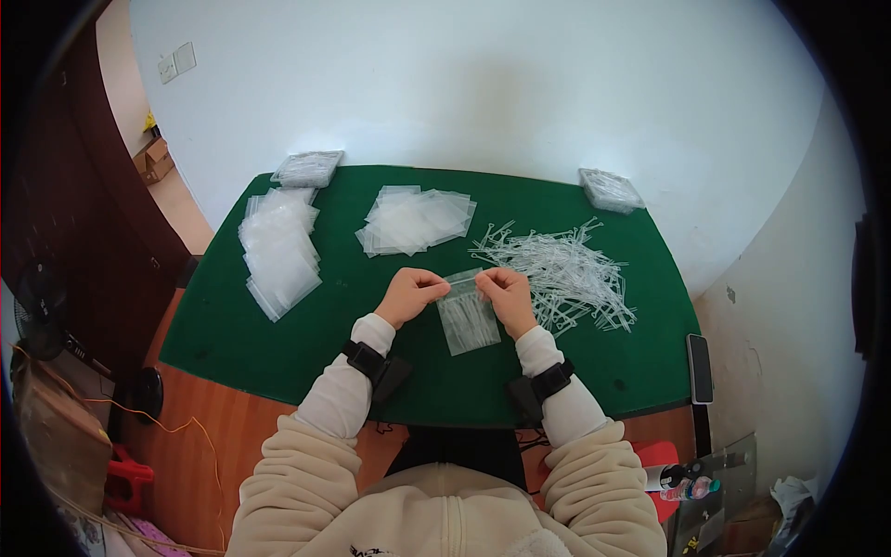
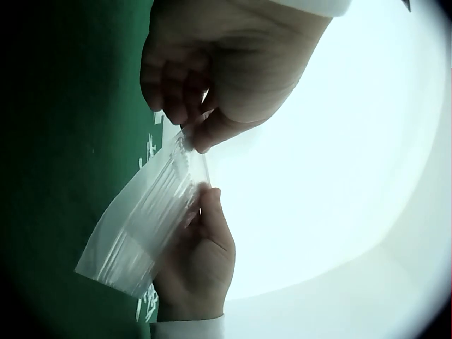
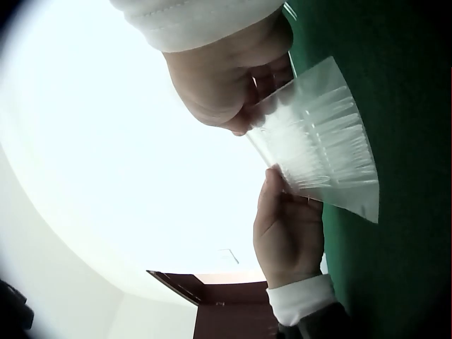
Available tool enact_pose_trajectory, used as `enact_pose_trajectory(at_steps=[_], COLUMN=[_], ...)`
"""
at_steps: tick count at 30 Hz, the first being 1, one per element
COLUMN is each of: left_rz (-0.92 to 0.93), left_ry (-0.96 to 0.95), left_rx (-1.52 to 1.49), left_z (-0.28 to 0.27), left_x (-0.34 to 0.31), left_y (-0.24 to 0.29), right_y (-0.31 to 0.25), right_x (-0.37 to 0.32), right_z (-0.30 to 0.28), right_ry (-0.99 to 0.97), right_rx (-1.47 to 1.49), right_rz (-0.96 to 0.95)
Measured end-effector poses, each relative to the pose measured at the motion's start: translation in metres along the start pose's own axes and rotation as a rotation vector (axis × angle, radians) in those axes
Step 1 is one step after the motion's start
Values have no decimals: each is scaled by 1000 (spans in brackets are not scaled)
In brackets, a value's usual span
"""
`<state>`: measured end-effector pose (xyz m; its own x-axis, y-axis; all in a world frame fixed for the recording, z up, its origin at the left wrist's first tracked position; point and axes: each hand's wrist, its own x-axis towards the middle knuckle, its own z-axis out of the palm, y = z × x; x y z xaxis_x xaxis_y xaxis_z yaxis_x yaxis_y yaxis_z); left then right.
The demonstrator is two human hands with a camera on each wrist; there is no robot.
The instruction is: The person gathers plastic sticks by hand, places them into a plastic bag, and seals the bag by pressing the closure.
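A clear zip-lock bag (image 1: pixel 469 320) filled with thin transparent plastic sticks is held up by its top edge above the green table. My left hand (image 1: pixel 408 295) pinches the top left corner between thumb and fingers. The top right part is pinched by my right hand (image 1: pixel 510 299). In the left wrist view, the bag (image 2: pixel 141 222) hangs tilted with its sticks lying side by side. The right wrist view shows both thumbs along the bag's upper edge. Just beyond the right hand lies a loose pile of clear sticks with small looped ends (image 1: pixel 561 269).
Flat clear bags (image 1: pixel 418 220) lie overlapping at the table's back middle, and another spread of bags (image 1: pixel 281 251) is on the left. Stacks of filled bags sit at the back left (image 1: pixel 309 169) and back right (image 1: pixel 611 189) corners. A phone (image 1: pixel 699 369) is at the right edge.
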<state>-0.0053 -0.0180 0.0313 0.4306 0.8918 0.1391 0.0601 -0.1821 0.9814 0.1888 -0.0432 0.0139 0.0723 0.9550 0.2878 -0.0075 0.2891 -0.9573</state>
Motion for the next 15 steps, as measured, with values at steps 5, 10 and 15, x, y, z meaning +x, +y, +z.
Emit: enact_pose_trajectory(at_steps=[5, 10, 15], left_rz=[277, 456, 437], left_ry=[71, 51, 66], left_rx=[475, 678, 661], left_z=[4, 12, 13], left_x=[-1, -4, -4], left_y=[-7, -3, -2], right_y=[-15, -13, -9], right_x=[-4, -5, -6], right_z=[8, 7, 7], right_ry=[11, -176, -163], right_rx=[-537, -820, -853], right_rz=[-462, -647, -582])
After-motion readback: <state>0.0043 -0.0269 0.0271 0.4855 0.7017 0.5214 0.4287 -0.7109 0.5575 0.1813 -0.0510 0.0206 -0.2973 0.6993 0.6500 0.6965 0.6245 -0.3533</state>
